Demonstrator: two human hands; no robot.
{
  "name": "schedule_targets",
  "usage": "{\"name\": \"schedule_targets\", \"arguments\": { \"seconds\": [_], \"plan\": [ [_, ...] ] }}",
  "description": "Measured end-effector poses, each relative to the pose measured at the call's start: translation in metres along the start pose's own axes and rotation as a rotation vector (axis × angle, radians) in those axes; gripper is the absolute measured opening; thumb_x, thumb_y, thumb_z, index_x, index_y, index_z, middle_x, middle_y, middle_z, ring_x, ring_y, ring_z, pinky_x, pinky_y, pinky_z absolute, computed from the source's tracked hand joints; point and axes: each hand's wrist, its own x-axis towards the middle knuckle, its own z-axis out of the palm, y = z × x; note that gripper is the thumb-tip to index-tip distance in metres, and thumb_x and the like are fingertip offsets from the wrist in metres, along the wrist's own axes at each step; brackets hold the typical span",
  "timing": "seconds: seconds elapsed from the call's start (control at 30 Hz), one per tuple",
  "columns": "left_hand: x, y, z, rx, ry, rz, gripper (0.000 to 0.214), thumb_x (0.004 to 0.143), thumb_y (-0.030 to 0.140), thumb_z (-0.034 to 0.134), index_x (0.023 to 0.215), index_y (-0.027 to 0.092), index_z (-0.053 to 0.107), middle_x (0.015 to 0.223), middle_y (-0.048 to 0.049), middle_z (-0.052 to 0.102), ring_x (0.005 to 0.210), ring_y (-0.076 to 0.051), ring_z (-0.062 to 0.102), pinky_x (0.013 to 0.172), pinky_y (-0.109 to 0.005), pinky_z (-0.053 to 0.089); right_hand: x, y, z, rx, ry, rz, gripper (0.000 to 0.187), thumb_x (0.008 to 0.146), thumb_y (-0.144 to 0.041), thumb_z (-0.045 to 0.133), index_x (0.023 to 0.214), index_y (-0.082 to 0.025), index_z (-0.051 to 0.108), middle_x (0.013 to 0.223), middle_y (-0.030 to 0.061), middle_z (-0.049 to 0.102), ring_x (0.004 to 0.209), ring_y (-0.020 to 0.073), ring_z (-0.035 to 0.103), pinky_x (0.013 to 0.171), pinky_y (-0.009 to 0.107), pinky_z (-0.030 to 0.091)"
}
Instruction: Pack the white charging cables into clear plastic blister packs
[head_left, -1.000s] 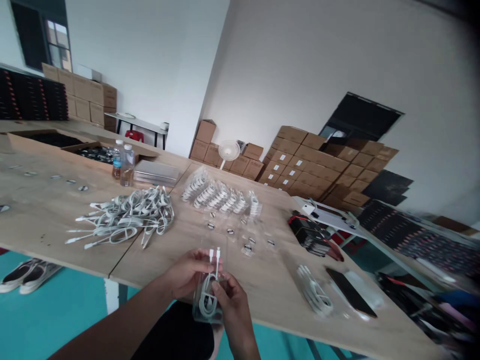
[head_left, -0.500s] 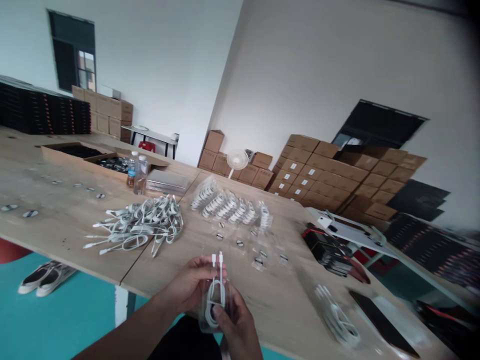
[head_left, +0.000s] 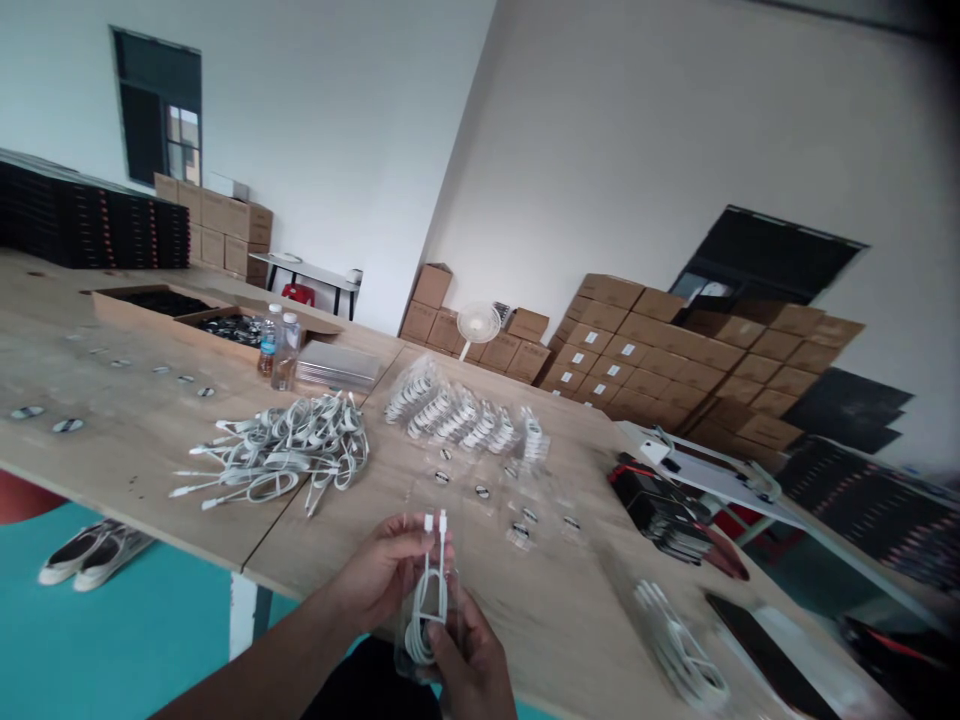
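Note:
My left hand (head_left: pixel 384 572) and my right hand (head_left: pixel 471 668) both grip a clear plastic bag (head_left: pixel 420 655) with a coiled white cable (head_left: pixel 427 612) partly inside it. The cable's two plugs stick up above my left fingers. My right thumb presses on the coil from below. Both hands hover over the near edge of the wooden table (head_left: pixel 555 610). A loose heap of white cables (head_left: pixel 285 450) lies to the left, and a row of bagged cables (head_left: pixel 457 412) lies beyond my hands.
Empty bags with round stickers (head_left: pixel 517 525) lie in front of my hands. Another bagged cable (head_left: pixel 679 650) and a dark phone (head_left: pixel 757 645) lie at right. Two bottles (head_left: pixel 277 348) stand by open cartons. Stacked cardboard boxes (head_left: pixel 675 355) line the far wall. Shoes (head_left: pixel 90 552) sit on the teal floor.
The view has shifted up and right. My hands keep hold of the bag, and the cable coil sits a little lower in it than before.

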Motion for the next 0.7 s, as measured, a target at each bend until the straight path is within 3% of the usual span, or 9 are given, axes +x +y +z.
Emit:
{"name": "schedule_targets", "arguments": {
  "seconds": [0.2, 0.3, 0.4, 0.53, 0.7],
  "plan": [
    [0.002, -0.002, -0.001, -0.007, 0.079, 0.054, 0.023, 0.061, 0.013, 0.079, 0.083, 0.015, 0.072, 0.073, -0.0037, 0.070, 0.067, -0.015, 0.065, 0.073, -0.028, 0.051, 0.001, 0.008, 0.000, -0.013, -0.029, 0.001, 0.071, 0.068, -0.055, 0.073, 0.128, -0.021, 0.056, 0.067, -0.0014, 0.063, 0.056, 0.0148, 0.054, 0.044, 0.024, 0.045],
    [0.004, -0.003, -0.002, -0.005, 0.114, 0.068, 0.024, 0.060, 0.013, 0.080, 0.082, 0.015, 0.072, 0.072, -0.0027, 0.069, 0.063, -0.015, 0.064, 0.069, -0.028, 0.051, 0.001, 0.008, -0.001, -0.108, 0.136, -0.079, 0.071, 0.071, -0.056, 0.071, 0.131, -0.021, 0.053, 0.093, 0.0061, 0.069, 0.078, 0.0219, 0.064, 0.064, 0.033, 0.055],
    [0.004, -0.007, -0.002, 0.009, 0.133, 0.049, 0.030, 0.058, 0.011, 0.081, 0.086, 0.014, 0.072, 0.074, -0.0028, 0.070, 0.062, -0.014, 0.063, 0.069, -0.028, 0.051, 0.002, 0.002, -0.004, -0.336, 0.315, -0.296, 0.061, 0.080, -0.054, 0.063, 0.131, -0.022, 0.055, 0.125, 0.0124, 0.060, 0.110, 0.0295, 0.059, 0.089, 0.043, 0.050],
    [0.000, -0.014, 0.000, 0.012, 0.149, -0.004, 0.042, 0.054, 0.007, 0.081, 0.094, 0.016, 0.070, 0.082, -0.0030, 0.071, 0.067, -0.015, 0.064, 0.068, -0.028, 0.051, 0.005, -0.010, -0.006, -0.661, 0.269, -0.512, 0.046, 0.090, -0.049, 0.049, 0.129, -0.026, 0.059, 0.142, 0.0111, 0.046, 0.131, 0.0319, 0.042, 0.106, 0.050, 0.036],
    [-0.003, -0.019, 0.001, -0.020, 0.161, -0.018, 0.058, 0.054, 0.003, 0.078, 0.107, 0.020, 0.065, 0.083, -0.0006, 0.072, 0.067, -0.015, 0.066, 0.063, -0.024, 0.049, 0.009, -0.007, -0.001, -0.832, 0.234, -0.552, 0.042, 0.094, -0.044, 0.043, 0.130, -0.030, 0.059, 0.141, 0.0106, 0.047, 0.131, 0.0309, 0.042, 0.108, 0.050, 0.035]
  ]
}}
